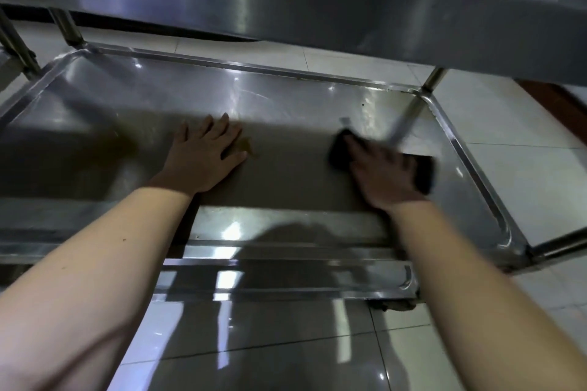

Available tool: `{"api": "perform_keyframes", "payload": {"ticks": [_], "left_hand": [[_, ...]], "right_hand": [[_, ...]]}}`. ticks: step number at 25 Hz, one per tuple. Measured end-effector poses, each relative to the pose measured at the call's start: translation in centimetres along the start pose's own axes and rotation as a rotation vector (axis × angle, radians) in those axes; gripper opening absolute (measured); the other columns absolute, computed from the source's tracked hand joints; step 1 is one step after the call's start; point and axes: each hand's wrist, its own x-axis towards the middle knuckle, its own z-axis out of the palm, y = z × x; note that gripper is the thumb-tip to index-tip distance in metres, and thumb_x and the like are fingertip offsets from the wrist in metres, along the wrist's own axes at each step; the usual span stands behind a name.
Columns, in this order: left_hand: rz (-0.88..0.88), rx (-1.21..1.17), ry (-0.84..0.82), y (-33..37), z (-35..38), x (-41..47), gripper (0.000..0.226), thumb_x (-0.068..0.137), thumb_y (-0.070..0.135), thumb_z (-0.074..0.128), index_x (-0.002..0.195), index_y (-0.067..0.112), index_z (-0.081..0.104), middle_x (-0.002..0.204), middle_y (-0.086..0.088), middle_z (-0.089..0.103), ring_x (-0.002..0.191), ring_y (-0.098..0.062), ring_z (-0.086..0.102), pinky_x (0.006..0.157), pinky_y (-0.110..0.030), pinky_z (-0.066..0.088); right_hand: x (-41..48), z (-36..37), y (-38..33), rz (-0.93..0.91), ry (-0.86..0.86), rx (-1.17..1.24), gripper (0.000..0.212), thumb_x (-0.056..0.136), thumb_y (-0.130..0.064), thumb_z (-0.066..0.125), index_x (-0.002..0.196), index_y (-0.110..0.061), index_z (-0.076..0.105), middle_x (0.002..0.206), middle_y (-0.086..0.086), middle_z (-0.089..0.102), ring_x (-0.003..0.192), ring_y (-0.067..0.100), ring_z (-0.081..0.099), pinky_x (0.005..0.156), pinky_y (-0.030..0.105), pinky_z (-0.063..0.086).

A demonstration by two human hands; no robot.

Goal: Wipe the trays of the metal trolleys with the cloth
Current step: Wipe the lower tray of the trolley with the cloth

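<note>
The dark cloth (425, 172) is pressed onto the shiny steel tray (286, 74) by the flat right hand (386, 176); the brownish smear (249, 148) beside the flat left hand (206, 157) could be missed if wiping is kept rightward.

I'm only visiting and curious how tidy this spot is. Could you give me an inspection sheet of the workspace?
Surface: shiny stainless-steel lower trolley tray, raised rim, partly in shadow; brownish smudge near its middle.
Job's things: dark cloth lying on the tray's right side; upper steel tray overhead.
Clutter: nothing seen.
Grippers: left hand flat on the tray, fingers spread; right hand presses on the cloth, blurred.
Cables: nothing seen.
Surroundings: pale glossy floor tiles around and beneath the trolley.
</note>
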Motion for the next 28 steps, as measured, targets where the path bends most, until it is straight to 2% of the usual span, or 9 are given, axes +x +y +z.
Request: {"api": "perform_keyframes", "payload": {"ticks": [3, 5, 8, 12, 17, 19, 21, 25, 28], "left_hand": [[-0.008, -0.008, 0.014, -0.1, -0.1, -0.3, 0.061, 0.099, 0.056, 0.026, 0.156, 0.036, 0.013, 0.164, 0.007, 0.001, 0.151, -0.021, 0.004, 0.118, -0.053, 0.005], [-0.011, 0.011, 0.016, 0.0, -0.1, -0.5, 0.060, 0.100, 0.054, 0.025, 0.156, 0.036, 0.013, 0.164, 0.006, 0.002, 0.151, -0.021, 0.005, 0.118, -0.053, 0.007], [-0.029, -0.019, -0.010, 0.3, -0.1, -0.8, 0.060, 0.099, 0.057, 0.024, 0.155, 0.037, 0.013, 0.164, 0.007, 0.002, 0.151, -0.021, 0.004, 0.118, -0.054, 0.006], [-0.040, -0.025, 0.005, 1.1, 0.3, -1.6, 0.060, 0.099, 0.058, 0.022, 0.154, 0.037, 0.012, 0.164, 0.007, 0.003, 0.151, -0.023, 0.004, 0.117, -0.055, 0.005], [-0.025, 0.005, 0.032, 1.1, 0.1, -1.9, 0.059, 0.100, 0.054, 0.025, 0.155, 0.034, 0.016, 0.164, 0.004, 0.008, 0.150, -0.026, 0.009, 0.117, -0.056, 0.010], [-0.009, -0.004, 0.033, 0.7, 0.1, -2.2, 0.059, 0.100, 0.053, 0.027, 0.155, 0.033, 0.018, 0.164, 0.004, 0.009, 0.150, -0.027, 0.010, 0.116, -0.056, 0.011], [-0.021, -0.023, 0.022, 0.5, 0.2, -2.2, 0.059, 0.100, 0.055, 0.025, 0.154, 0.035, 0.017, 0.164, 0.005, 0.008, 0.150, -0.025, 0.009, 0.117, -0.055, 0.010], [-0.031, -0.015, 0.013, 1.2, 0.3, -2.0, 0.059, 0.100, 0.057, 0.023, 0.154, 0.035, 0.016, 0.164, 0.005, 0.007, 0.150, -0.026, 0.007, 0.117, -0.056, 0.007], [-0.042, 0.000, 0.033, 1.5, 0.3, -2.3, 0.059, 0.099, 0.057, 0.024, 0.154, 0.035, 0.017, 0.164, 0.004, 0.008, 0.150, -0.028, 0.008, 0.117, -0.056, 0.008]], "right_hand": [[-4.3, 1.4, -10.7, -0.435, -0.134, 0.037, 0.055, 0.090, -0.056, 0.017, 0.136, -0.068, -0.010, 0.161, -0.013, 0.012, 0.144, 0.038, 0.011, 0.107, 0.061, -0.006], [-4.8, 0.5, -9.6, -0.445, -0.097, 0.058, 0.055, 0.092, -0.055, 0.020, 0.138, -0.067, -0.007, 0.160, -0.015, 0.015, 0.143, 0.034, 0.015, 0.110, 0.059, -0.001], [-4.0, -0.6, 2.8, -0.098, 0.001, -0.081, 0.056, 0.097, -0.049, 0.028, 0.147, -0.056, 0.003, 0.157, -0.009, 0.026, 0.136, 0.029, 0.031, 0.109, 0.057, 0.021], [-6.1, -1.9, 10.2, 0.399, -0.124, 0.036, 0.055, 0.097, -0.052, 0.025, 0.144, -0.061, -0.002, 0.162, -0.012, 0.010, 0.145, 0.031, 0.014, 0.113, 0.060, 0.008], [-10.6, 1.4, -9.8, -0.413, -0.022, -0.022, 0.057, 0.093, -0.052, 0.031, 0.144, -0.060, 0.005, 0.160, -0.008, 0.021, 0.139, 0.045, 0.023, 0.110, 0.065, 0.008], [-11.1, 0.5, -9.9, -0.531, -0.034, 0.022, 0.054, 0.094, -0.051, 0.023, 0.145, -0.058, 0.008, 0.158, -0.011, 0.027, 0.139, 0.040, 0.028, 0.111, 0.060, 0.014], [-9.6, -0.5, -2.2, -0.418, -0.009, -0.026, 0.059, 0.089, -0.056, 0.017, 0.146, -0.058, 0.001, 0.157, -0.014, 0.024, 0.137, 0.030, 0.030, 0.109, 0.052, 0.019], [-9.5, -3.0, 13.4, 0.172, -0.172, 0.097, 0.057, 0.090, -0.056, 0.026, 0.139, -0.062, -0.003, 0.161, -0.015, 0.015, 0.146, 0.026, 0.016, 0.116, 0.052, 0.008], [-10.2, -2.3, 7.5, 0.101, -0.168, -0.012, 0.058, 0.099, -0.048, 0.032, 0.142, -0.062, -0.004, 0.161, -0.015, 0.012, 0.146, 0.029, 0.013, 0.114, 0.057, 0.007]]}}
